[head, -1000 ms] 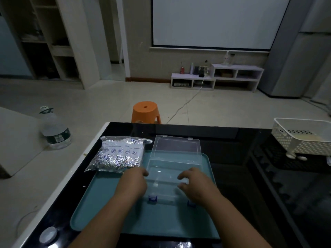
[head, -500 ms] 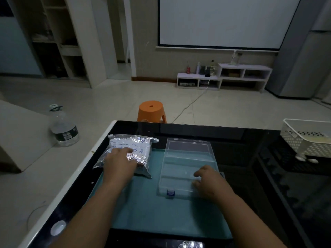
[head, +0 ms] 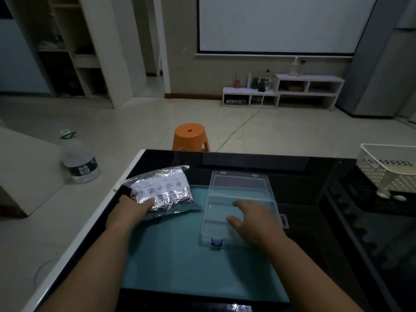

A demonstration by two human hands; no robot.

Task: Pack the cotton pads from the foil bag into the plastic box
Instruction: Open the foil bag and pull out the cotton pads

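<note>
Single head-worn view, facing forward and down, close over the table (head: pixel 236 159)

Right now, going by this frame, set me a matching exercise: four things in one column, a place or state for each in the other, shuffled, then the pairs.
1. foil bag
2. plastic box
3. water bottle
4. orange stool

A. on the floor, left of the table
B. lid open, on the teal tray
C. on the floor beyond the table's far edge
D. gripped by the left hand

Pairs: 1-D, 2-B, 3-A, 4-C.
</note>
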